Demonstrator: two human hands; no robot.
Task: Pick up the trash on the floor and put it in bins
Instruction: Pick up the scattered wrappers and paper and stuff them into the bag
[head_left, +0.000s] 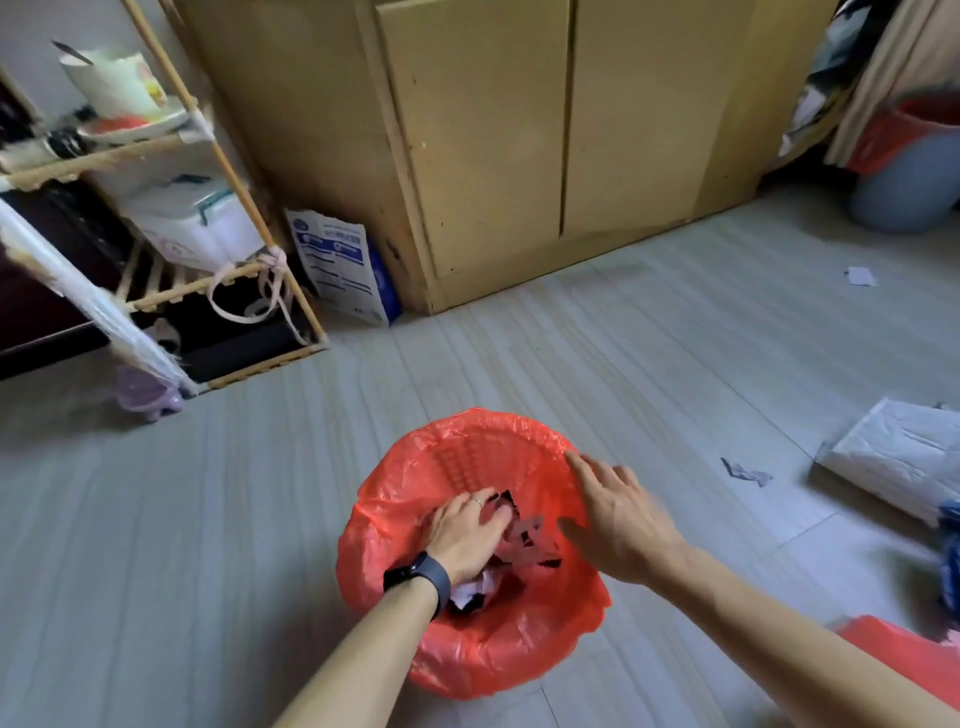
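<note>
pale plank floor (208, 493) across most of the view. tall yellow-brown cabinet (478, 156) along the far side, both doors closed. bamboo rack (197, 288) at far left, shelves crowded with a pale cup, a plate and white packets, cloth strips knotted round one post.

near the middle, standing on the floor: bin (467, 649) lined with a red plastic bag, the bag's edge folded out over the rim. white padded envelope (904, 457) flat on the floor at right, well apart from the bin. blue bin (904, 192) at far right, also red-lined, partly under hanging cloth. printed paper bag (343, 265) leaning against the cabinet's left corner, beside the rack. corner of a red plastic sheet (904, 660) at near right.

left hand (467, 530) down inside the bin, fingers curled over the paper scraps (530, 540) lying in it, tips buried among them. right hand (618, 514) above the bin's right rim, palm down, fingers straight and spread; holds nothing, and contact with the liner cannot be told.

two torn scraps on the floor, outside any bin: grey scrap (745, 472) between bin and envelope, white scrap (860, 276) farther off, near the blue bin.

dark watch (421, 577) on the left wrist. thin ring (477, 501) on one left finger.
</note>
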